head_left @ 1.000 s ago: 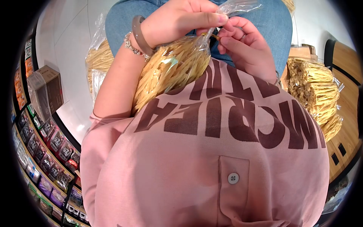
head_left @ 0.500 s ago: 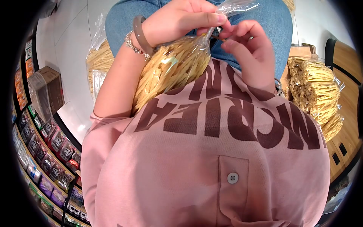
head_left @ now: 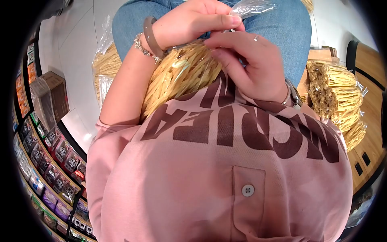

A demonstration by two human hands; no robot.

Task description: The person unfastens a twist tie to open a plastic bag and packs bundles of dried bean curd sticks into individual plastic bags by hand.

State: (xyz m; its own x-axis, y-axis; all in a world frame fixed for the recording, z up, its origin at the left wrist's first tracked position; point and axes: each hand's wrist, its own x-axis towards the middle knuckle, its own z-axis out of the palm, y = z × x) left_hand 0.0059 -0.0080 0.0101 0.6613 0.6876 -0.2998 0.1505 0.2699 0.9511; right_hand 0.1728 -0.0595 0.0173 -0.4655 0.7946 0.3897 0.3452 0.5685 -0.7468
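A clear plastic bag of dried yellow sticks [head_left: 181,70], which look like dried tofu skin, leans across my lap against my shirt. My left hand [head_left: 201,20], with a bangle and bracelet on its wrist, pinches the gathered neck of that bag. The loose plastic end [head_left: 256,8] sticks out beyond its thumb. My right hand [head_left: 252,60], wearing a ring and a watch, is just below the left one at the bag's neck. Its fingers are bent and close together over the upper bag; their tips are partly hidden, and whatever they hold cannot be made out.
More bagged yellow sticks [head_left: 107,64] lie on the floor to my left. A stack of yellow bundles [head_left: 336,92] stands at my right by a wooden surface [head_left: 369,157]. A cardboard box [head_left: 50,97] and shelves of packaged goods [head_left: 52,169] are at the far left.
My right hand has moved left and turned over, back upward, its fingers now across the top of the bag below the neck. My left hand keeps its pinch in place.
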